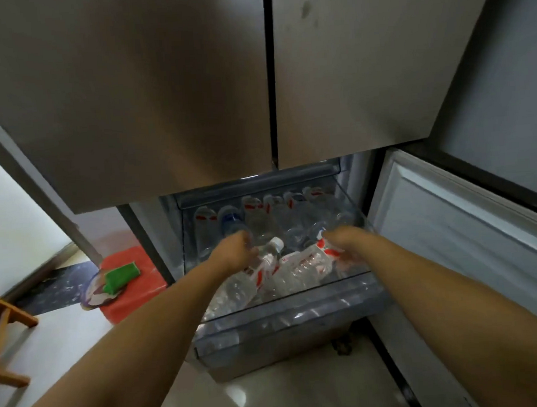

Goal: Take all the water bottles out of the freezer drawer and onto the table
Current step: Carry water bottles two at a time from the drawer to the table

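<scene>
The clear freezer drawer (299, 296) is pulled out and holds several water bottles with red-and-white labels. A row of them stands upright at the back (255, 213), among them one with a blue label (230, 218). Two bottles lie on top at the front. My left hand (237, 250) curls round the upper part of the left lying bottle (235, 291), whose white cap (277, 242) points up and right. My right hand (343, 245) grips the far end of the right lying bottle (300, 272). No table is in view.
The closed upper fridge doors (157, 84) hang right above the drawer. The freezer door (454, 238) stands open on the right. A second drawer (270, 333) sits below. On the floor to the left lie a red mat (134, 295), a green object (121, 275) and a wooden frame (8, 317).
</scene>
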